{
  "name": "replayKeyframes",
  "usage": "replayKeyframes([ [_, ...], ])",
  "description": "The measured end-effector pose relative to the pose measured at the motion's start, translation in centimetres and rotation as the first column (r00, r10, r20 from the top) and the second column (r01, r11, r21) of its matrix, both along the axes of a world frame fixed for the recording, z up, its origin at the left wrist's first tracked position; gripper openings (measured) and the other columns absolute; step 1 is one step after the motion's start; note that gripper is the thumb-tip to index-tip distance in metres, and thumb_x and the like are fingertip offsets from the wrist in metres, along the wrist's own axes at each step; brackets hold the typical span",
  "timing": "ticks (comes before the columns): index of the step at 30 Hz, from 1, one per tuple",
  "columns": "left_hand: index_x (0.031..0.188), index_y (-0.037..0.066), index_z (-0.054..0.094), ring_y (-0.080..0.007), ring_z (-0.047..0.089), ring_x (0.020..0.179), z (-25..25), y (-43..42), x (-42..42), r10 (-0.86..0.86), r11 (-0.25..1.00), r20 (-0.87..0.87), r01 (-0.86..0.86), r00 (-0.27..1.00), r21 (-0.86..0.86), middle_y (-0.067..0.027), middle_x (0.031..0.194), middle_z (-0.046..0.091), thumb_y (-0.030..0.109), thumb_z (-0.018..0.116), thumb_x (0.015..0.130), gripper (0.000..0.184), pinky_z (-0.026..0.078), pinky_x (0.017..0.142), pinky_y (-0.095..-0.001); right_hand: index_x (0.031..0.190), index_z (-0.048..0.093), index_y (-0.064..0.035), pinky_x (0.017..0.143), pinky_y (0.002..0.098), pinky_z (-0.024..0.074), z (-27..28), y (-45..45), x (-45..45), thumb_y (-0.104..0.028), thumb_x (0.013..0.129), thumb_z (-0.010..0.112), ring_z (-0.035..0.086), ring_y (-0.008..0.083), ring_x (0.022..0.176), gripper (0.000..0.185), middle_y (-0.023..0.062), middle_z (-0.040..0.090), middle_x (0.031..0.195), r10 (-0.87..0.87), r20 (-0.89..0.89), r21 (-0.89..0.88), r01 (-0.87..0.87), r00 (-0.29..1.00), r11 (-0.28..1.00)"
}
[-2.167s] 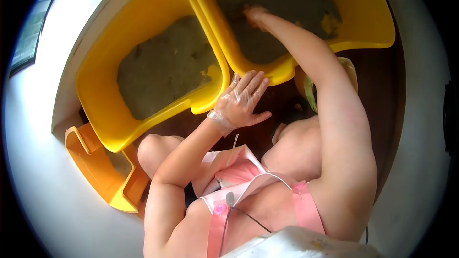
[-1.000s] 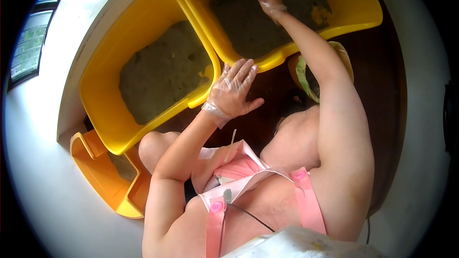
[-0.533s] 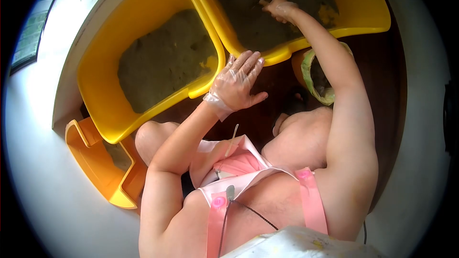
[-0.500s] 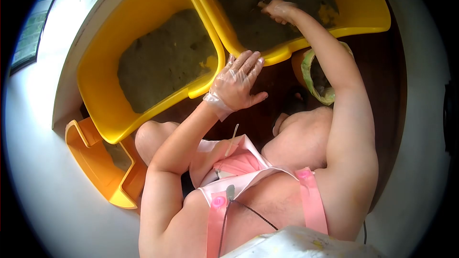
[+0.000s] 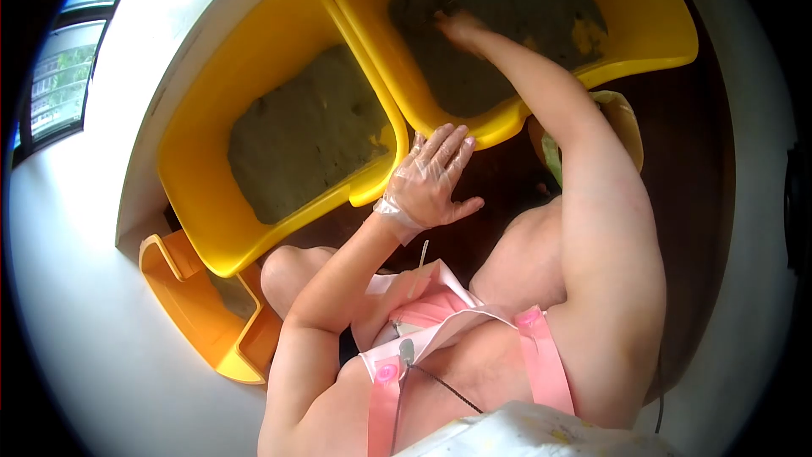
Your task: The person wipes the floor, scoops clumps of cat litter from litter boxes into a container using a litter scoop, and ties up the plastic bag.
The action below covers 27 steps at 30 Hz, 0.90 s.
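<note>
My left hand (image 5: pixel 430 179), in a clear plastic glove, is open with fingers spread. Its fingertips lie at the front rim of the right yellow litter box (image 5: pixel 651 42), near where it meets the left yellow litter box (image 5: pixel 194 152). Inside the right box, my right hand (image 5: pixel 463 31) is low over the dark grey litter (image 5: pixel 507 0) on its left side. The fingers look closed, but what they hold, if anything, cannot be made out. Grey litter (image 5: pixel 296 127) with small dimples also covers the floor of the left box.
A bag-lined bin (image 5: pixel 624 123) stands beside my right forearm, partly hidden. An orange-yellow stepped plastic piece (image 5: pixel 194 313) sits at the lower left. My knees and pink apron (image 5: pixel 423 313) are in front of the boxes. White walls and a window (image 5: pixel 68 76) surround the spot.
My right hand has moved left and slightly down within the right box. My left hand stays spread at the rim. The whole view has shifted a little.
</note>
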<state>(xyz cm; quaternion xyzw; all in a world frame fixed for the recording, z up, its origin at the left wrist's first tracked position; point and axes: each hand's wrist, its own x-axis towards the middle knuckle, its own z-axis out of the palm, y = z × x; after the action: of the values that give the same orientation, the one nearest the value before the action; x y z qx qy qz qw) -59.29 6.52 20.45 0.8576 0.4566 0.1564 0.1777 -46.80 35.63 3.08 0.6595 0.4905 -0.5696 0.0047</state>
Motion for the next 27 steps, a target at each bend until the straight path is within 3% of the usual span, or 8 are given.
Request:
replayKeyframes([
  [2, 0.143, 0.002, 0.055, -0.0402, 0.053, 0.136, -0.2, 0.0, -0.1, -0.002, 1.000, 0.001, 0.002, 1.000, -0.004, -0.0189, 0.147, 0.055, 0.054, 0.082, 0.075, 0.090, 0.046, 0.107, -0.0630, 0.142, 0.060, -0.0097, 0.084, 0.0492, 0.0537, -1.6, -1.1, 0.7, -0.053, 0.102, 0.052, 0.069, 0.0356, 0.094, 0.059, 0.0224, 0.070, 0.117, -0.060, -0.058, 0.124, 0.067, 0.996, 0.990],
  [3, 0.144, 0.002, 0.055, -0.0402, 0.053, 0.136, -0.2, 0.0, -0.1, -0.005, 1.000, 0.014, 0.005, 1.000, 0.011, -0.0188, 0.147, 0.056, 0.055, 0.081, 0.076, 0.090, 0.047, 0.107, -0.0634, 0.137, 0.063, -0.0057, 0.066, 0.0465, 0.0512, -2.0, -1.5, 0.7, -0.047, 0.103, 0.055, 0.063, 0.0293, 0.071, 0.054, 0.0191, 0.071, 0.094, -0.034, -0.007, 0.337, 0.034, 0.999, 0.941],
  [6, 0.145, 0.002, 0.054, -0.0401, 0.053, 0.136, 0.1, 0.0, 0.0, -0.010, 1.000, -0.025, 0.011, 1.000, 0.018, -0.0186, 0.147, 0.056, 0.056, 0.079, 0.077, 0.090, 0.047, 0.106, -0.0644, 0.126, 0.068, -0.0009, 0.056, 0.0436, 0.0469, -2.9, -1.3, 2.7, -0.043, 0.102, 0.059, 0.055, 0.0250, 0.057, 0.050, 0.0133, 0.063, 0.073, 0.026, -0.207, 0.192, 0.015, 0.978, 0.981],
  [9, 0.145, 0.002, 0.053, -0.0404, 0.052, 0.136, 0.0, -0.2, 0.0, -0.002, 1.000, 0.003, 0.002, 1.000, 0.014, -0.0185, 0.147, 0.055, 0.057, 0.079, 0.077, 0.091, 0.046, 0.106, -0.0652, 0.114, 0.069, 0.0023, 0.054, 0.0432, 0.0459, -3.3, -0.8, 3.4, -0.043, 0.100, 0.062, 0.056, 0.0244, 0.055, 0.048, 0.0107, 0.059, 0.067, -0.107, -0.344, 0.081, 0.143, 0.933, 0.986],
  [18, 0.144, 0.001, 0.054, -0.0415, 0.053, 0.135, 0.2, 0.0, -0.1, -0.025, 0.999, 0.019, 0.025, 1.000, 0.024, -0.0193, 0.147, 0.055, 0.054, 0.081, 0.076, 0.090, 0.047, 0.105, -0.0653, 0.106, 0.071, 0.0035, 0.075, 0.0482, 0.0516, -3.4, -2.5, 1.9, -0.046, 0.099, 0.061, 0.068, 0.0391, 0.081, 0.051, 0.0227, 0.071, 0.090, -0.031, -0.136, 0.399, 0.083, 0.990, 0.913],
  [21, 0.143, 0.000, 0.054, -0.0417, 0.053, 0.135, 0.3, -0.1, -0.1, -0.022, 0.999, 0.024, 0.021, 0.999, 0.025, -0.0197, 0.146, 0.055, 0.052, 0.081, 0.076, 0.089, 0.047, 0.105, -0.0650, 0.095, 0.070, -0.0013, 0.065, 0.0479, 0.0493, -6.0, -1.5, 2.8, -0.044, 0.100, 0.062, 0.064, 0.0319, 0.070, 0.043, 0.0192, 0.068, 0.081, 0.054, -0.120, 0.693, 0.045, 0.991, 0.719],
  [24, 0.143, 0.000, 0.054, -0.0416, 0.054, 0.134, 0.3, -0.1, -0.2, -0.021, 0.999, 0.041, 0.019, 0.999, 0.044, -0.0197, 0.147, 0.055, 0.050, 0.081, 0.076, 0.088, 0.047, 0.105, -0.0648, 0.102, 0.073, 0.0005, 0.081, 0.0493, 0.0504, -13.8, 1.9, 4.0, -0.050, 0.097, 0.061, 0.068, 0.0448, 0.095, 0.052, 0.0267, 0.071, 0.098, 0.089, 0.103, 0.790, -0.136, 0.991, 0.598],
  [27, 0.142, -0.001, 0.055, -0.0413, 0.054, 0.135, 0.2, -0.2, -0.2, -0.010, 1.000, 0.062, 0.008, 0.998, 0.030, -0.0196, 0.146, 0.056, 0.049, 0.080, 0.077, 0.085, 0.046, 0.107, -0.0642, 0.099, 0.073, -0.0011, 0.081, 0.0492, 0.0507, -4.9, -1.2, 4.5, -0.050, 0.096, 0.062, 0.067, 0.0461, 0.095, 0.050, 0.0260, 0.071, 0.095, -0.130, -0.132, 0.632, 0.184, 0.983, 0.753],
])
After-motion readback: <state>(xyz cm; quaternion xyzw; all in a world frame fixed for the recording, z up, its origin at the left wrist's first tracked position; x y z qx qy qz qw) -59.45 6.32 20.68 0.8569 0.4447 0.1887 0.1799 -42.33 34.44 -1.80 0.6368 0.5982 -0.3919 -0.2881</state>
